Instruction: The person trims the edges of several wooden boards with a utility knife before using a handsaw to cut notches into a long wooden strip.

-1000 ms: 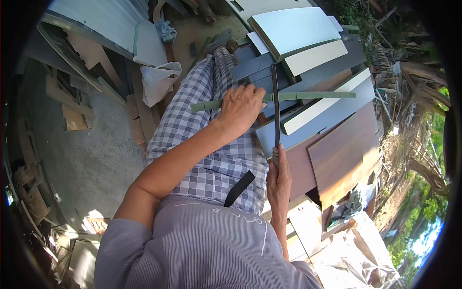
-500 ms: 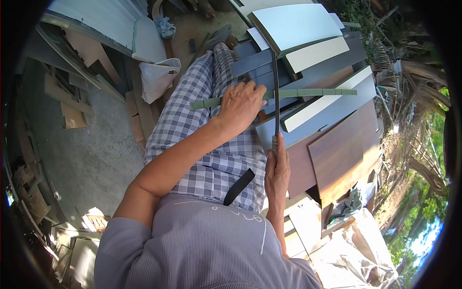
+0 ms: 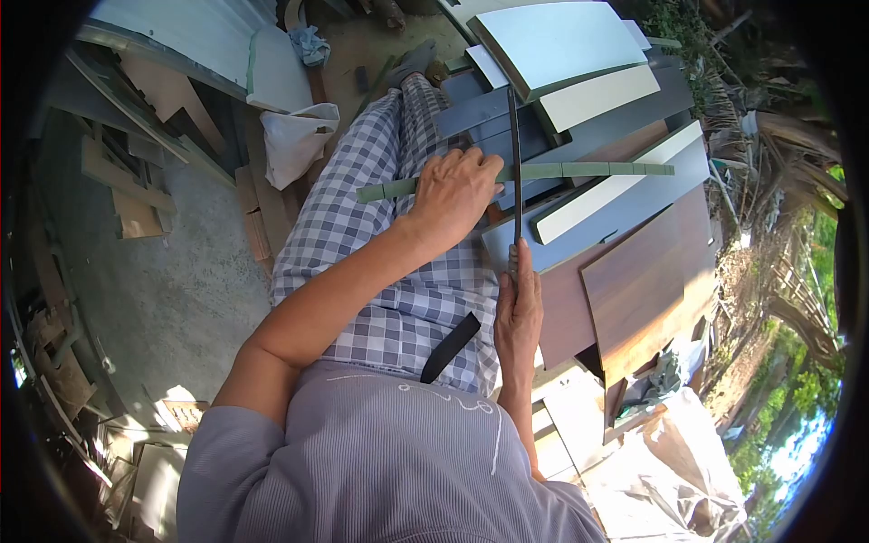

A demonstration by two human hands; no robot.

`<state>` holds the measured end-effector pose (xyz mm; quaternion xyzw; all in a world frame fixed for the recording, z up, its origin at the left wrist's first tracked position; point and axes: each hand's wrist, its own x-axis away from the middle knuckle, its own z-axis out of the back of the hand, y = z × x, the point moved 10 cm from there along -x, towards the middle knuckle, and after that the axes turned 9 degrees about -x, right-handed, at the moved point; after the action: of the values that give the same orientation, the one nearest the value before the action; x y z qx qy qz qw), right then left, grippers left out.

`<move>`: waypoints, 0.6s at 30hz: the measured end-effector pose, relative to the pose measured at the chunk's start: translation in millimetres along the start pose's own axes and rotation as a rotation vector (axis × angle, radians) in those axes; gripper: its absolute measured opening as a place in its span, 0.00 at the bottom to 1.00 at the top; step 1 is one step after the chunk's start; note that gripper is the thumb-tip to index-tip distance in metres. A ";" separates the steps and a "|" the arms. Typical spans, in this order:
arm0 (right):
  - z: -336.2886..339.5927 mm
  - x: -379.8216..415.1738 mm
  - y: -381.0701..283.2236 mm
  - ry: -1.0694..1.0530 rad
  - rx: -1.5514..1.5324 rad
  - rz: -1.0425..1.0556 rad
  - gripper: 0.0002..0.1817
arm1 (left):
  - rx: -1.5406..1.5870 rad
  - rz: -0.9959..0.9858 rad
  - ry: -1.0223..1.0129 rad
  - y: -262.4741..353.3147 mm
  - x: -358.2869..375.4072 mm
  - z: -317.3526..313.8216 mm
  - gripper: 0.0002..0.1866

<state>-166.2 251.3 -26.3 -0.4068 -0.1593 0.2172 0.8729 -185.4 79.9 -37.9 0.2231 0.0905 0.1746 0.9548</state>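
Observation:
A narrow green bamboo strip [image 3: 593,169] with dark crosswise lines at intervals lies across my thigh and the stacked boards. My left hand [image 3: 454,192] is closed over it from above, left of the blade. In my right hand [image 3: 519,312] is the grip of a long, thin dark blade [image 3: 517,136], seen nearly edge-on. It points away from my body and crosses the strip at about a right angle. Whether its edge is toothed I cannot make out. My fingers partly hide the grip.
Stacked boards, among them a pale blue one [image 3: 566,45] and a brown panel [image 3: 634,285], stand to the right. A white bag [image 3: 294,145] sits left of my checked trousers [image 3: 339,217]. A black strap [image 3: 450,348] lies at my waist. Brush fills the far right.
My right hand and the blade have slid slightly away from my body and a little left across the bamboo strip. My left hand stays on the strip in nearly the same place.

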 end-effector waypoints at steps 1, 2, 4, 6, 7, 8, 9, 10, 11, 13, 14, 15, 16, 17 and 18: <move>-0.9 -4.3 0.5 -0.014 -0.002 -0.025 0.28 | -0.001 -0.003 -0.006 0.5 0.0 -0.2 0.12; -2.2 -7.8 2.0 -0.029 -0.003 -0.050 0.28 | -0.002 -0.002 -0.006 0.4 0.0 -0.9 0.12; -3.6 -13.1 1.5 -0.032 0.000 -0.044 0.27 | -0.001 0.000 0.009 -0.4 -0.2 -0.6 0.11; -4.6 -13.4 0.4 -0.034 0.004 -0.036 0.27 | 0.002 0.004 0.004 -1.4 -0.5 -0.8 0.12; -4.0 -10.9 -0.8 -0.024 0.008 -0.020 0.27 | 0.008 0.005 -0.002 -1.6 -1.0 -0.8 0.12; -2.7 -7.9 -1.3 -0.013 0.013 -0.006 0.27 | 0.009 0.004 -0.002 -0.5 -0.3 -0.4 0.12; -1.5 -4.5 0.5 -0.012 0.015 -0.007 0.27 | 0.015 -0.003 -0.003 2.2 1.3 0.4 0.12; 0.0 -1.0 1.9 -0.007 0.010 0.000 0.27 | 0.022 -0.010 -0.004 4.5 2.2 0.5 0.12; 1.4 1.3 2.8 -0.002 0.006 0.007 0.27 | 0.024 -0.013 -0.005 6.0 2.4 -1.1 0.12; 3.3 2.7 4.3 0.004 0.008 0.011 0.27 | 0.008 -0.044 -0.008 11.3 3.1 -5.1 0.12; 4.2 3.3 3.9 0.009 0.010 0.018 0.27 | 0.010 -0.046 -0.009 11.8 3.5 -6.2 0.12; 4.9 2.8 3.0 0.011 0.011 0.019 0.27 | 0.014 -0.049 0.004 12.3 3.7 -5.3 0.12; 4.7 0.8 3.1 0.002 0.011 -0.002 0.27 | 0.018 -0.051 0.017 12.7 3.7 -3.9 0.12; 4.0 -1.1 3.8 -0.007 0.011 -0.022 0.27 | 0.017 -0.051 0.020 11.7 3.2 -3.1 0.12; 3.3 -3.3 3.7 -0.008 0.010 -0.017 0.27 | 0.012 -0.044 0.014 8.6 1.9 -2.8 0.11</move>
<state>-171.4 253.9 -27.4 -0.4001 -0.1650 0.2121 0.8762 -186.9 89.0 -36.6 0.2253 0.1033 0.1547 0.9564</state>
